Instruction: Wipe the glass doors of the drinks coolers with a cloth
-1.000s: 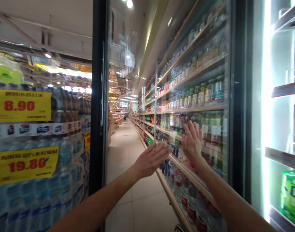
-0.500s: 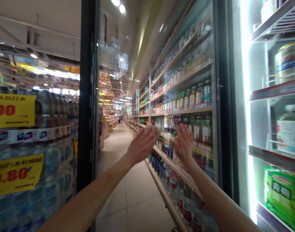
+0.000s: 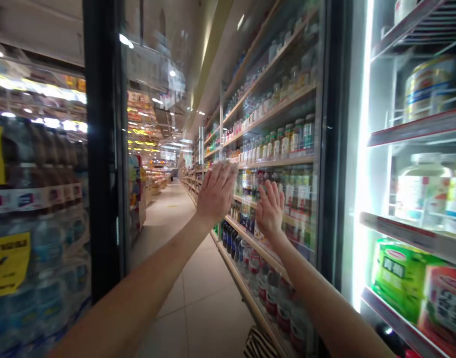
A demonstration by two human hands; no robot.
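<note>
An open glass door (image 3: 168, 278) with a dark frame stands before me. My left hand (image 3: 216, 191) lies against the glass left of centre, fingers stretched upward. Under its fingertips shows the pale, crumpled edge of a white cloth (image 3: 233, 171), mostly hidden by the fingers. To the right and slightly lower, my right hand (image 3: 270, 206) is raised flat at the glass with its fingers extended, holding nothing that I can see. Whether its palm touches the pane is hard to tell.
Lit cooler shelves (image 3: 403, 223) with jars, cans and a green pack (image 3: 407, 278) are at the right. Stacked bottle packs (image 3: 45, 243) stand left, bearing yellow price signs (image 3: 7, 263). Shelves of bottles (image 3: 280, 144) and an aisle floor (image 3: 168, 209) show in the glass. Striped fabric (image 3: 259, 343) appears low down.
My left hand has turned more upright and moved slightly up with the cloth. The right hand has risen a little. The view has shifted right, showing more of the cooler.
</note>
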